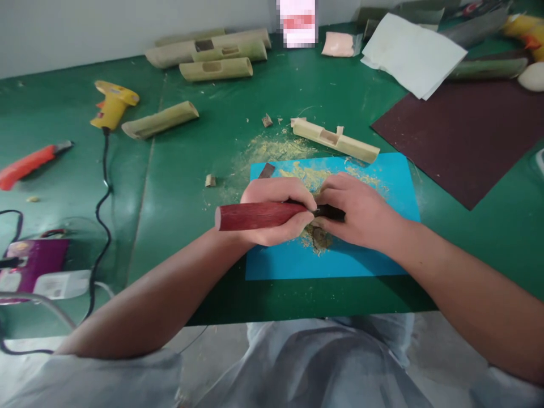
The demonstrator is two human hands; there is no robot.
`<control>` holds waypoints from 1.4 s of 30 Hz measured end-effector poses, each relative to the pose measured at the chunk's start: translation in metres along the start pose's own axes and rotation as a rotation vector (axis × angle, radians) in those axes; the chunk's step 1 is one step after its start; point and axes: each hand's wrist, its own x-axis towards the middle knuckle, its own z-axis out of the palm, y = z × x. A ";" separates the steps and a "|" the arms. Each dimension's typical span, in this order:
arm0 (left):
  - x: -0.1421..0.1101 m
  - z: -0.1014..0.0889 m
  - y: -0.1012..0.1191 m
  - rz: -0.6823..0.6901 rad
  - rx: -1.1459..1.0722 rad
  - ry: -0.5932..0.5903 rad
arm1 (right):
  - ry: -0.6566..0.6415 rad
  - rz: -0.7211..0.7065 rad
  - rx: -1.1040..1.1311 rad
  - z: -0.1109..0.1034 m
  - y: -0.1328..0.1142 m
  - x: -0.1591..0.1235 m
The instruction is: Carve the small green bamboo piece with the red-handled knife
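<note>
My left hand [278,190] is closed around the red wooden handle [255,217] of a carving tool, whose butt end points left. A dark metal part [330,212] runs from the handle toward my right hand [363,209]. The right hand's fingers are curled together by that metal; what they pinch is hidden under them. Both hands are over a blue sheet [278,263] strewn with yellowish shavings. A small brown chip [321,238] shows just below the fingers. Beyond the hands a notched bamboo piece [357,148] lies on the green table.
At left are a yellow glue gun [113,105] with a black cord, a red utility knife [29,164] and a purple box [40,258]. Bamboo tubes [229,69] lie near the wall. A dark brown sheet [463,136] and white paper [412,54] are at right.
</note>
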 end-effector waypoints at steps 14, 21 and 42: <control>-0.003 -0.004 -0.007 0.012 0.007 -0.008 | -0.009 0.015 -0.027 0.000 0.000 0.000; -0.009 -0.007 -0.008 -0.076 -0.007 -0.031 | -0.016 0.019 -0.042 -0.001 0.000 0.000; 0.004 -0.002 -0.004 0.021 -0.016 -0.077 | -0.011 0.025 -0.073 -0.001 -0.004 0.000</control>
